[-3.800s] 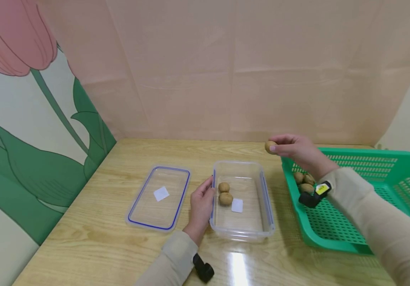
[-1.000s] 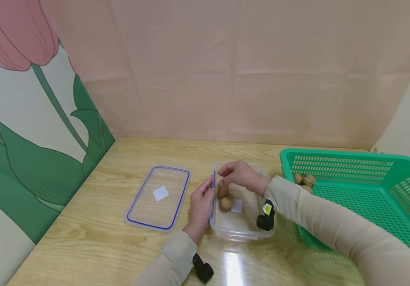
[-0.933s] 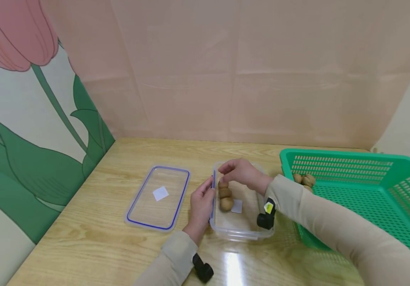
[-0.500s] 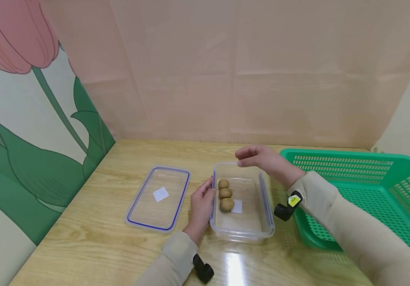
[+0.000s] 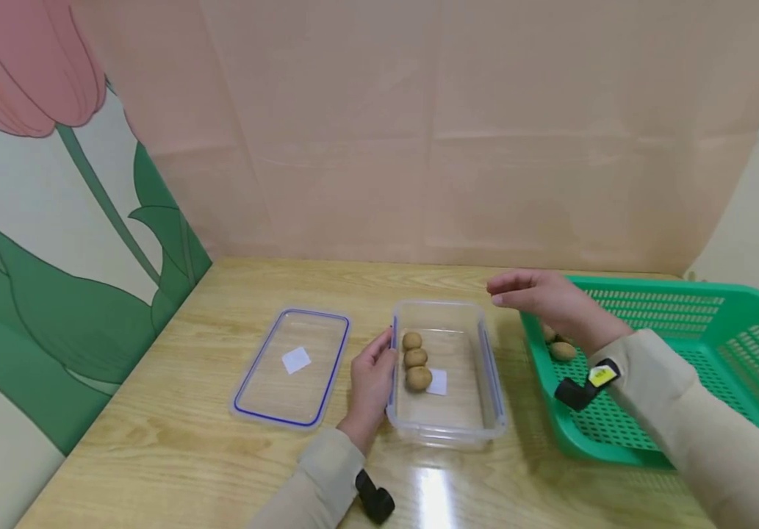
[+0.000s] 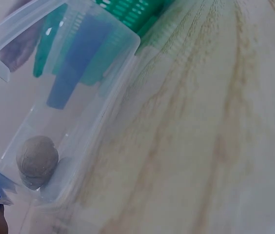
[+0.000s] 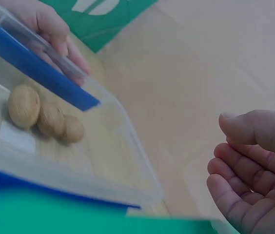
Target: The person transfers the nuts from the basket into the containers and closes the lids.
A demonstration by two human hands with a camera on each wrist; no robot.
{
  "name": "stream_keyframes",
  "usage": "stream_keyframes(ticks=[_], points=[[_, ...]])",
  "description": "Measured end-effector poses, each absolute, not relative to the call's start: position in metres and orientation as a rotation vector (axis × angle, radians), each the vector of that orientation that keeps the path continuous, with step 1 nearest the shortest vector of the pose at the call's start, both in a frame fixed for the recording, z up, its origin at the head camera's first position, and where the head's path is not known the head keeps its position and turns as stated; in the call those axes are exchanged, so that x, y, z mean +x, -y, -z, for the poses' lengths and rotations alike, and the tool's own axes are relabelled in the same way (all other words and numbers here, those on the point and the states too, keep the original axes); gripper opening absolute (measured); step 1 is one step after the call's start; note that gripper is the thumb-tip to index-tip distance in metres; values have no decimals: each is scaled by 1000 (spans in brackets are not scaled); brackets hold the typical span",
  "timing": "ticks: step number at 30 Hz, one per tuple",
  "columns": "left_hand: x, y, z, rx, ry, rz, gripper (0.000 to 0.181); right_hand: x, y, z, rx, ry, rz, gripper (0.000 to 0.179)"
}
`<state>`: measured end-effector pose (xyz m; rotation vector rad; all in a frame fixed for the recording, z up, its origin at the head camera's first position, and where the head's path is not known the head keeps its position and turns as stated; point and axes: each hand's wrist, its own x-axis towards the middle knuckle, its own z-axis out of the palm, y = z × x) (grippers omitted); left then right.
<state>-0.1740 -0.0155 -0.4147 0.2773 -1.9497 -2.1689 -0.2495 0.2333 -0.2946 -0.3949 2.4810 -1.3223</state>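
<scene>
My left hand (image 5: 371, 382) holds the left side wall of a clear plastic food container (image 5: 461, 426) at its blue-edged clip. Inside it, three walnuts (image 5: 415, 358) stand in a row along that wall, beside a white square label (image 5: 437, 382). My right hand (image 5: 544, 297) hovers over the near-left corner of a green basket (image 5: 554, 411), with nothing in it. In the right wrist view that hand (image 7: 254, 170) shows loosely bent fingers, thumb apart from them. Below it in the basket lie more walnuts (image 5: 563, 351), partly hidden by the hand.
Left of the container a clear lid (image 5: 293, 404) with a blue seal lies flat on the wooden table (image 5: 154, 441). A pink cloth (image 5: 326, 147) hangs behind the table, and a tulip mural (image 5: 62, 294) covers the wall at left.
My right hand put a third walnut into the far end of the row, let go, then lifted and moved right to above the basket. My left hand stays on the container.
</scene>
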Motion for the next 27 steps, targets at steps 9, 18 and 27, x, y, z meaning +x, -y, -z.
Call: stream_keyframes(ticks=[9, 18, 27], points=[[-175, 16, 414, 277, 1944, 2179, 39, -249, -276, 297, -371, -2531, 1296, 49], [-175, 16, 415, 282, 1922, 2184, 40, -251, -305, 307, -303, -2583, 1215, 56], [-176, 15, 415, 300, 1933, 2184, 39, -248, -326, 320, -290, -2546, 1151, 56]])
